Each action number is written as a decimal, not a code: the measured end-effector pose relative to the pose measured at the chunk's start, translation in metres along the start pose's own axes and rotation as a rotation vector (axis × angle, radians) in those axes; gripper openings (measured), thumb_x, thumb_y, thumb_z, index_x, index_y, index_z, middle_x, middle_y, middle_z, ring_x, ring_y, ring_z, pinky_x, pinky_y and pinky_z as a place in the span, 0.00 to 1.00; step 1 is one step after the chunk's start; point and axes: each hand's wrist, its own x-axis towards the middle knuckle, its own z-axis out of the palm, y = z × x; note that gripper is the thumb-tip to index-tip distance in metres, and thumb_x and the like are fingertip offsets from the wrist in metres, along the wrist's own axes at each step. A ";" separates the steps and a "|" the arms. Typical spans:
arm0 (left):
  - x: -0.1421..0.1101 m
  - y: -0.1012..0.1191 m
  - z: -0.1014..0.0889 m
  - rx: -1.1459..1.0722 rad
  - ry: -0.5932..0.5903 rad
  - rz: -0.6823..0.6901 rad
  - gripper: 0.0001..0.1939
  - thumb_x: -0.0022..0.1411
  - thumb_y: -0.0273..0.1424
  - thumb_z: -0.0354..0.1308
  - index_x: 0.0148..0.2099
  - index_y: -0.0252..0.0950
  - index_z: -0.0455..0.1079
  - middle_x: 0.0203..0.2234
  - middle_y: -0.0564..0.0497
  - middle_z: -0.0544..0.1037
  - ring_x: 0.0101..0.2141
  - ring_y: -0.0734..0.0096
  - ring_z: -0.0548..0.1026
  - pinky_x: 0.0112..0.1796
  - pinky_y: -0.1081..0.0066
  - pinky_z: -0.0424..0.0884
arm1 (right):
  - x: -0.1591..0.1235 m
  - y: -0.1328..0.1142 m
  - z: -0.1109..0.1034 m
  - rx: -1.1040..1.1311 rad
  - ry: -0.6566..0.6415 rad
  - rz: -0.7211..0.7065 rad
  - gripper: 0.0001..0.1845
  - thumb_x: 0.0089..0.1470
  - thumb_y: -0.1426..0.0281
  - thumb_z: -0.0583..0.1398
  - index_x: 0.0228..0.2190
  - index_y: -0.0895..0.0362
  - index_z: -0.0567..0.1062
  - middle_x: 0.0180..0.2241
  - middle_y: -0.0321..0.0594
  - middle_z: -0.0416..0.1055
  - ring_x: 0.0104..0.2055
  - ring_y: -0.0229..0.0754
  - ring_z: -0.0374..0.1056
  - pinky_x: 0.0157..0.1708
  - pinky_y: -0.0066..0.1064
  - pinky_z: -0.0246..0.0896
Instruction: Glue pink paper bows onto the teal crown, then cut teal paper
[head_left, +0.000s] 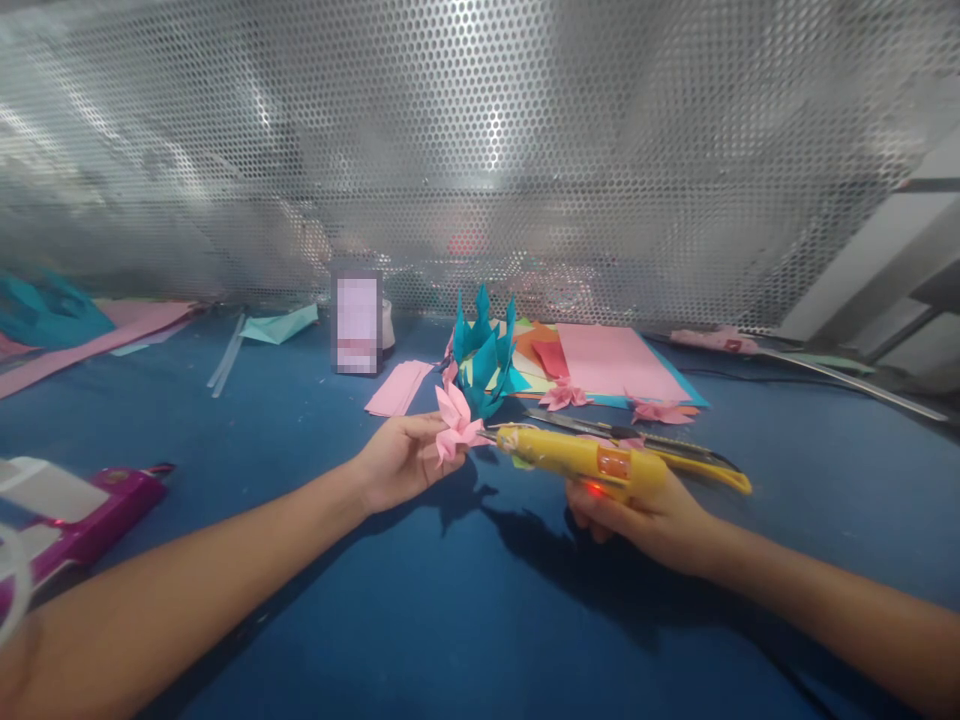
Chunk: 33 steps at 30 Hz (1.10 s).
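Between the fingers of my left hand [401,462] is a pink folded paper flower [456,420], its petals spread toward the right. My right hand [637,515] is wrapped round the handle of a yellow glue gun [574,452], which has a red light glowing on it. The gun's nozzle points left and meets, or nearly meets, the flower's right edge; I cannot tell whether they touch. Just behind the flower stands a teal folded paper piece with pointed tips [484,350]. Beyond the glue gun lies a yellow utility knife [705,465], partly hidden by it.
Pink paper strips [399,388] lie left of the teal piece. Stacked coloured sheets [619,360] and more pink paper flowers [566,394] are at the right. A magenta glue gun [112,515] rests at the left. A perforated metal panel [465,150] closes off the table's back.
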 end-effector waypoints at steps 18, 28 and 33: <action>-0.001 0.000 0.000 -0.014 -0.001 -0.007 0.08 0.46 0.14 0.55 0.29 0.27 0.70 0.25 0.47 0.73 0.24 0.80 0.69 0.25 0.81 0.67 | 0.001 0.003 0.000 0.070 0.006 0.020 0.25 0.54 0.48 0.53 0.24 0.57 0.67 0.18 0.37 0.66 0.16 0.34 0.64 0.15 0.24 0.61; 0.001 -0.001 -0.002 -0.038 -0.045 0.001 0.10 0.44 0.13 0.54 0.29 0.27 0.71 0.24 0.48 0.72 0.24 0.80 0.70 0.24 0.82 0.67 | 0.001 0.002 0.001 0.074 0.011 0.077 0.24 0.53 0.49 0.55 0.23 0.57 0.67 0.18 0.36 0.66 0.17 0.34 0.64 0.16 0.23 0.62; 0.000 0.000 -0.002 -0.040 -0.047 -0.007 0.08 0.46 0.14 0.54 0.30 0.26 0.71 0.24 0.47 0.73 0.23 0.80 0.71 0.25 0.82 0.69 | 0.001 0.002 0.000 0.063 0.032 0.075 0.24 0.53 0.49 0.54 0.22 0.57 0.67 0.18 0.36 0.66 0.16 0.34 0.64 0.16 0.24 0.62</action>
